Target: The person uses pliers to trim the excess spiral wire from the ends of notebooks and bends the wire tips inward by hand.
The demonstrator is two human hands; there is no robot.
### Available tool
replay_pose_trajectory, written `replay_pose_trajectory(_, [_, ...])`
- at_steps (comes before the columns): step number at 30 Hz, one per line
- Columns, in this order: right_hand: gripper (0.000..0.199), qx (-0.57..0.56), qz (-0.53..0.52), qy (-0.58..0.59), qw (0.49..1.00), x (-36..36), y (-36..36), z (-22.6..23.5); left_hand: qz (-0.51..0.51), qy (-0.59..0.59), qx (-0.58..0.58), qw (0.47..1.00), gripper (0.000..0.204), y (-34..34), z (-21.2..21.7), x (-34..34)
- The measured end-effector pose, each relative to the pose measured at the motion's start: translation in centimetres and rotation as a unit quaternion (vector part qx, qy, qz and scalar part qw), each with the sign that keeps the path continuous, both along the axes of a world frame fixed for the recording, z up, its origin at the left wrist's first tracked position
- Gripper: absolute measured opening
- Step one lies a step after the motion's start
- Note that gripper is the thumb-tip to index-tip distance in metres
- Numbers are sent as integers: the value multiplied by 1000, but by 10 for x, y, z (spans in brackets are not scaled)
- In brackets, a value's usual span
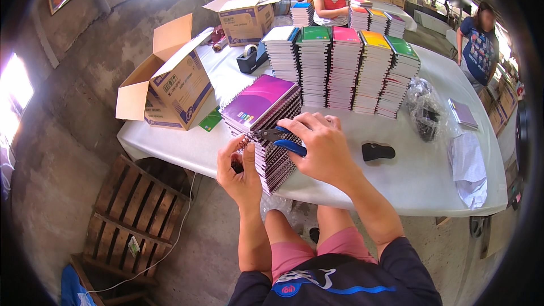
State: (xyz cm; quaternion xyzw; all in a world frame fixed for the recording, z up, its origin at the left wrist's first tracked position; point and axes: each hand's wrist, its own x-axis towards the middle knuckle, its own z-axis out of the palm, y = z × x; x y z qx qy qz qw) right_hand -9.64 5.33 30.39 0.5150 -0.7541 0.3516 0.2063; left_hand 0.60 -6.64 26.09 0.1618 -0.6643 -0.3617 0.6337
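In front of me stands a stack of spiral notebooks [260, 101], the top one with a purple cover. My right hand [324, 146] is closed round the blue handles of a pair of pliers [292, 146]. Their dark jaws reach the near left corner of the stack. At that corner my left hand [239, 171] is closed, thumb and fingers pinching the end of a thin spiral wire [245, 142] beside the jaws. Whether the jaws grip the wire is too small to tell.
Tall stacks of notebooks [314, 73] stand behind on the white-covered table [340, 178]. Open cardboard boxes [180, 93], a tape dispenser [249, 61], a black object [378, 152] and clear plastic wrap [424, 107] lie around. Two people [335, 5] are beyond. A wooden pallet [133, 209] leans at left.
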Motion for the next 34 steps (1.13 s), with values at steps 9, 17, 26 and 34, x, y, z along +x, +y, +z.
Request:
replay_pose_trajectory(9, [38, -2, 42, -79, 996, -2, 0, -2, -5, 2, -1, 1000, 17, -2, -5, -2])
replay_pose_trajectory(17, [35, 11, 38, -93, 995, -3, -1, -3, 118, -65, -141, 981, 16, 7, 4, 3])
replay_pose_trajectory(26, [40, -56, 113, -73, 989, -18, 36, -20, -391, 193, 287, 853, 24, 34, -1, 28])
replay_pose_trajectory(34, [34, -151, -131, -240, 950, -54, 198, -133, -550, 68, 791, 259, 20, 112, -125, 2])
